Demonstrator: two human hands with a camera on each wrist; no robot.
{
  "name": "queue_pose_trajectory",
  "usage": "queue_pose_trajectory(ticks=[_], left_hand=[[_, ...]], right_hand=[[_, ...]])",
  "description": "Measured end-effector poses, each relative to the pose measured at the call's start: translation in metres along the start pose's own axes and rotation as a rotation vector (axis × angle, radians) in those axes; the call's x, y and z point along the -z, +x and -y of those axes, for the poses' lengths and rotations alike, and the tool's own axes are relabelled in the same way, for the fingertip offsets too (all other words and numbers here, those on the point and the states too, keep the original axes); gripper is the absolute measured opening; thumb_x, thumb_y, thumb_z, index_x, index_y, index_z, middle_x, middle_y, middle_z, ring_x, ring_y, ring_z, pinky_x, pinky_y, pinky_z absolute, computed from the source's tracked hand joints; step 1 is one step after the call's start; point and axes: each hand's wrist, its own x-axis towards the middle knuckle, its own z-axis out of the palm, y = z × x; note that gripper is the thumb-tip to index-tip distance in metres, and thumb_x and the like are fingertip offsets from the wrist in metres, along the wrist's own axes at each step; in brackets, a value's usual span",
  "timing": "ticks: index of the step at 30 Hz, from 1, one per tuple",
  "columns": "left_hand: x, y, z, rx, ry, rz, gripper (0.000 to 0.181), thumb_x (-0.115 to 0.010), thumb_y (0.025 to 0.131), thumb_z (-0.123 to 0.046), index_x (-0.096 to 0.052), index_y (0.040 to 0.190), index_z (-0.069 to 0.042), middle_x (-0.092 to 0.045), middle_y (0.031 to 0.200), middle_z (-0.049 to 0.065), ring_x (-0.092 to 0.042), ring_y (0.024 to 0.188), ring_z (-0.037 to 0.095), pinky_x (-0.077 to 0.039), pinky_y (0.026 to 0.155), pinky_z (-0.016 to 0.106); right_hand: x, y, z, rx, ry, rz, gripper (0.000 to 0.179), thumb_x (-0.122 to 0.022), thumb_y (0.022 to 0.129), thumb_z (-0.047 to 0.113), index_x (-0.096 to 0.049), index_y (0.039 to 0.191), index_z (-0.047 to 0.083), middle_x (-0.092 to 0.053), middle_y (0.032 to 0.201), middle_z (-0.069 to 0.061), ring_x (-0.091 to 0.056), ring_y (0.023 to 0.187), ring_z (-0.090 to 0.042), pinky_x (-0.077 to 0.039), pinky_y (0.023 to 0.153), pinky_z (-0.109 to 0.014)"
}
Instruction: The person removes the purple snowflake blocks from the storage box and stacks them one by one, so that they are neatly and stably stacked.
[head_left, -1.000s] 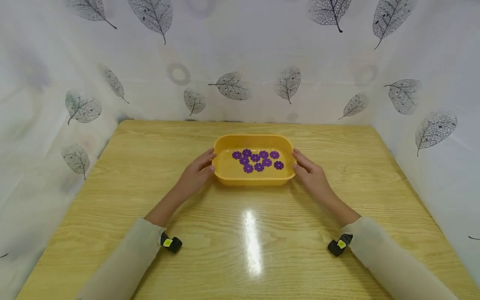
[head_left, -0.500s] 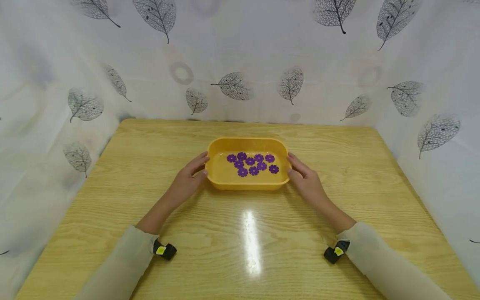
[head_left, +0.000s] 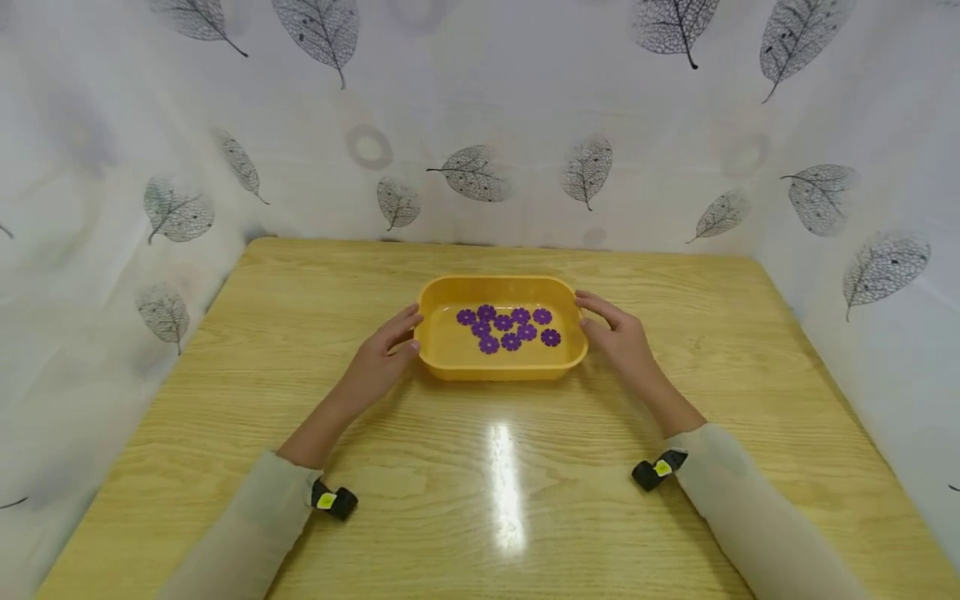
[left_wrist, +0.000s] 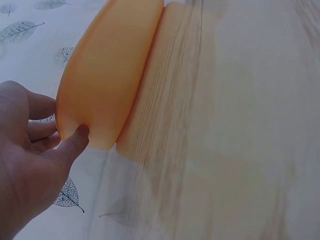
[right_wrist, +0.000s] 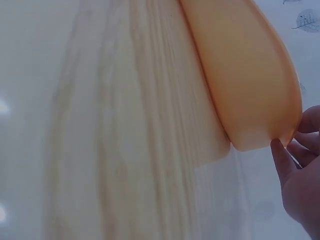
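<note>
A shallow yellow plastic tray rests on the wooden table, with several purple notched, flower-shaped discs lying flat inside. My left hand holds the tray's left end, thumb toward the near corner and fingers farther back along the rim. In the left wrist view, the left thumb presses the outer wall. At the opposite end my right hand grips the rim, its fingers toward the far corner and its thumb nearer. The right wrist view has that thumb on the tray's outer wall; the other fingers are partly hidden.
The light wood table carries a bright reflection in front of the tray. A white curtain with a leaf print hangs behind and along both sides. Each sleeve has a black wrist camera strapped on.
The tray first came slightly nearer and to the left between both hands, then stopped. My right hand has since shifted farther back along its end; the left keeps its place. The discs lie as before.
</note>
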Motion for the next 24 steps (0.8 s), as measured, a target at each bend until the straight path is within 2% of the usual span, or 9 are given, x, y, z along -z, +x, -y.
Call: queue_pose_trajectory(ticks=[3, 7, 13, 15, 19, 24], left_hand=[[-0.001, 0.000, -0.001, 0.001, -0.001, -0.006, 0.048, -0.049, 0.106, -0.011, -0.040, 0.152, 0.001, -0.025, 0.167, 0.003, -0.041, 0.143, 0.035, -0.040, 0.113, 0.048], [-0.001, 0.001, 0.000, -0.014, -0.004, -0.007, 0.048, -0.049, 0.106, -0.009, -0.040, 0.151, 0.002, -0.025, 0.167, 0.006, -0.042, 0.143, 0.037, -0.040, 0.113, 0.049], [-0.002, 0.003, 0.001, -0.016, -0.006, 0.002, 0.048, -0.049, 0.106, -0.011, -0.040, 0.152, 0.001, -0.024, 0.167, 0.003, -0.040, 0.144, 0.035, -0.039, 0.114, 0.048], [-0.002, 0.003, 0.000, -0.012, -0.004, -0.004, 0.049, -0.050, 0.106, -0.012, -0.040, 0.152, -0.001, -0.025, 0.167, 0.002, -0.041, 0.144, 0.034, -0.039, 0.114, 0.048], [-0.001, 0.006, -0.004, -0.030, 0.019, -0.051, 0.051, -0.054, 0.103, -0.011, -0.042, 0.153, -0.005, -0.033, 0.163, 0.005, -0.044, 0.140, 0.032, -0.044, 0.110, 0.048], [0.000, 0.015, -0.014, -0.146, 0.143, -0.160, 0.046, -0.061, 0.100, -0.011, -0.052, 0.145, -0.006, -0.052, 0.147, 0.010, -0.053, 0.126, 0.031, -0.048, 0.101, 0.048]], right_hand=[[0.000, 0.003, -0.002, 0.015, 0.012, 0.007, 0.039, -0.058, 0.103, 0.015, -0.059, 0.140, 0.003, -0.048, 0.155, -0.007, -0.035, 0.149, -0.024, -0.027, 0.121, -0.047], [0.000, 0.003, -0.004, -0.002, 0.031, -0.009, 0.039, -0.059, 0.102, 0.015, -0.060, 0.139, 0.004, -0.050, 0.153, -0.004, -0.037, 0.148, -0.020, -0.031, 0.120, -0.042], [0.001, 0.000, -0.006, -0.038, 0.048, -0.011, 0.041, -0.059, 0.103, 0.022, -0.058, 0.141, 0.006, -0.048, 0.155, 0.000, -0.036, 0.149, -0.017, -0.031, 0.120, -0.042], [0.001, 0.000, -0.006, -0.043, 0.054, -0.012, 0.041, -0.059, 0.103, 0.022, -0.059, 0.141, 0.007, -0.049, 0.154, 0.002, -0.036, 0.148, -0.016, -0.034, 0.119, -0.039], [0.000, 0.001, -0.005, -0.046, 0.057, -0.010, 0.041, -0.059, 0.103, 0.023, -0.059, 0.141, 0.008, -0.048, 0.155, 0.002, -0.035, 0.149, -0.015, -0.038, 0.114, -0.027], [-0.001, 0.002, -0.003, -0.044, 0.063, -0.005, 0.042, -0.059, 0.102, 0.023, -0.059, 0.141, 0.007, -0.048, 0.155, 0.001, -0.035, 0.149, -0.016, -0.040, 0.110, -0.020]])
